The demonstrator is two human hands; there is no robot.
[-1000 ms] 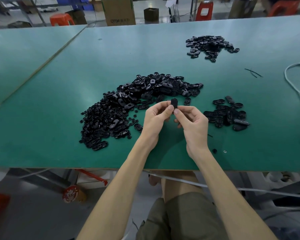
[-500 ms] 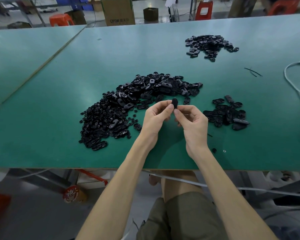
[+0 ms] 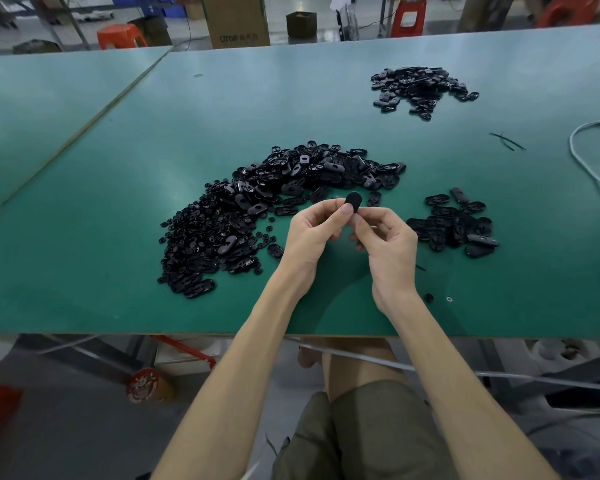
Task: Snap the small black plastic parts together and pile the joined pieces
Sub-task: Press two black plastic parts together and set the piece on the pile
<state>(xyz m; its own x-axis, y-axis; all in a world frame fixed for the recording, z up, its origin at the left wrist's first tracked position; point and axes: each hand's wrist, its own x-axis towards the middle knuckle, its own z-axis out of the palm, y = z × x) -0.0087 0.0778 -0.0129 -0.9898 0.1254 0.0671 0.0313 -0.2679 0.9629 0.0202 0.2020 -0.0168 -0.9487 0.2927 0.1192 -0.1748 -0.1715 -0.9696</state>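
A black part (image 3: 353,199) is pinched at the fingertips of both hands, left hand (image 3: 312,233) and right hand (image 3: 388,244) curled round it just above the counter (image 3: 118,168); whether it has clicked home I cannot tell. At its 3 o'clock sits a small pile (image 3: 454,225) of what look like joined pieces, with a far pile (image 3: 420,86) at 1 o'clock. The big loose heap (image 3: 257,209) from 9 to 12 o'clock suggests most of the job is left.

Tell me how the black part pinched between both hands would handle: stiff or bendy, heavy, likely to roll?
The black part is probably light: fingers of the left hand and right hand alone hold it. Looks like moulded plastic, so likely stiff. Similar flat pieces rest in the big pile, so it should slide, not roll.
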